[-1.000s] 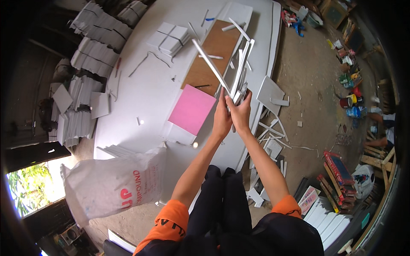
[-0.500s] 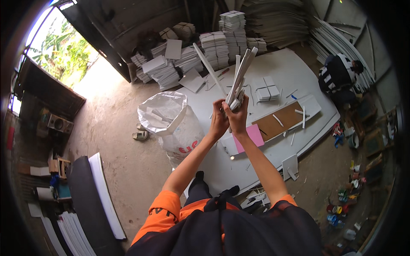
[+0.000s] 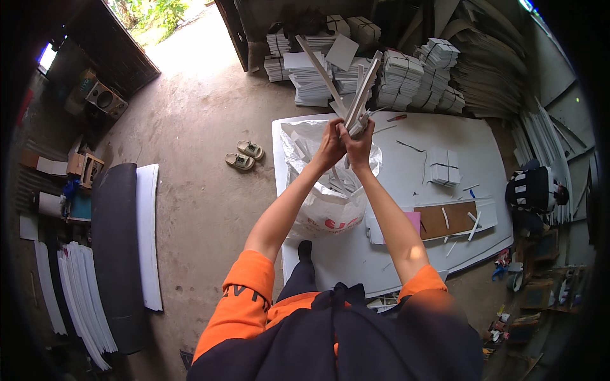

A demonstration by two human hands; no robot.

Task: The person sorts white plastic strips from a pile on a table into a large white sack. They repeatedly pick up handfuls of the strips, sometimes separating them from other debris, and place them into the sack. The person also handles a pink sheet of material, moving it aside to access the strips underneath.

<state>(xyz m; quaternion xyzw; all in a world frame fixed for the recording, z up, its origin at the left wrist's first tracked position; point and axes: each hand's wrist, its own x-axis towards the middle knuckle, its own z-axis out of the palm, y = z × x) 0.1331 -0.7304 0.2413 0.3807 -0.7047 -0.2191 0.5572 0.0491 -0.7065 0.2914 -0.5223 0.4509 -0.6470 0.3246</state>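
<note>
Both my hands are closed round one bundle of thin white board strips, which point up and away from me. My left hand grips the bundle's left side. Pressed against it, my right hand holds the right side, with short scraps jutting out beside its fingers. Below and around my hands stands a big white woven sack, its mouth open. White offcuts lie inside it, partly hidden by my wrists and forearms.
The sack stands on a large white sheet. On the sheet lie a brown board, a tied white stack and loose strips. Tied stacks line the back. Sandals sit on the floor at left; another person crouches at right.
My view has swung left, and my hands with the strips have come from right of the sack to over its mouth. Both hands keep their hold.
</note>
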